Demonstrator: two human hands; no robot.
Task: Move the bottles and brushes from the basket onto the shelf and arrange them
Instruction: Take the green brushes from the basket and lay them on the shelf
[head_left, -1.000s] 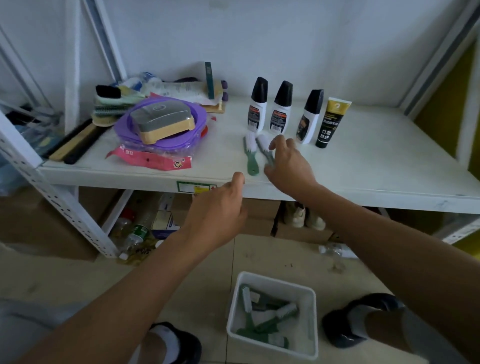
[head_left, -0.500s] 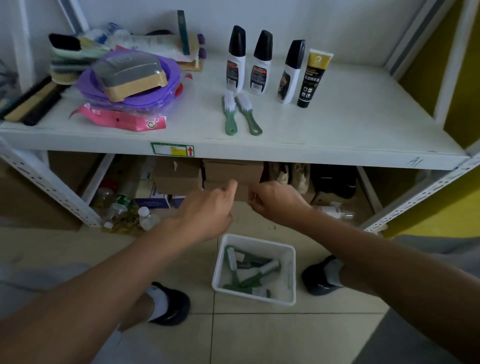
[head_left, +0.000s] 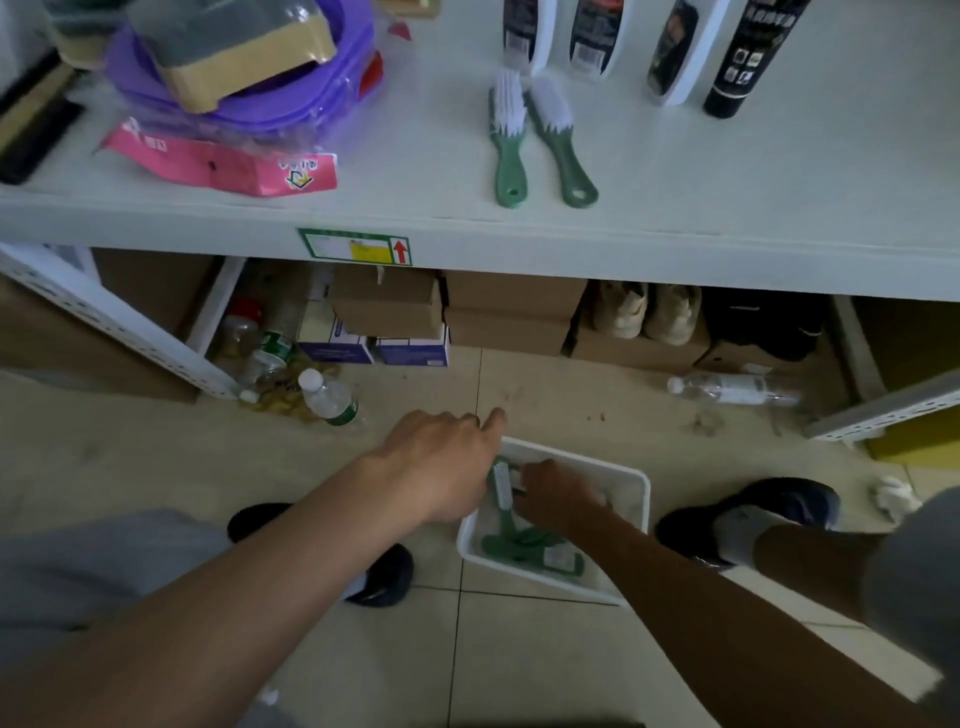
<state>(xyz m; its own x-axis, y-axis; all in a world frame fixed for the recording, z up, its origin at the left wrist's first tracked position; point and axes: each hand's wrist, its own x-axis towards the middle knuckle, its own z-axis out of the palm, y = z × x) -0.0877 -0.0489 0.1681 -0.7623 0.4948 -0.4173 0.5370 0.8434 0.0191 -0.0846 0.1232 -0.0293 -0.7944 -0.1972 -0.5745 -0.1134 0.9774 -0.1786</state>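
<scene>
While right hand (head_left: 558, 499) touches brushes (head_left: 519, 540) inside basket (head_left: 613, 466), grip unclear | left hand (head_left: 441, 462) loosely spread above basket rim

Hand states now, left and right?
Left hand: open, holding nothing, over the basket rim.
Right hand: in the basket on the brushes; grip cannot be told.

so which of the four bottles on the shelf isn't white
The rightmost bottle: its body is black, while the other three bottles left of it are white with dark labels.
</scene>
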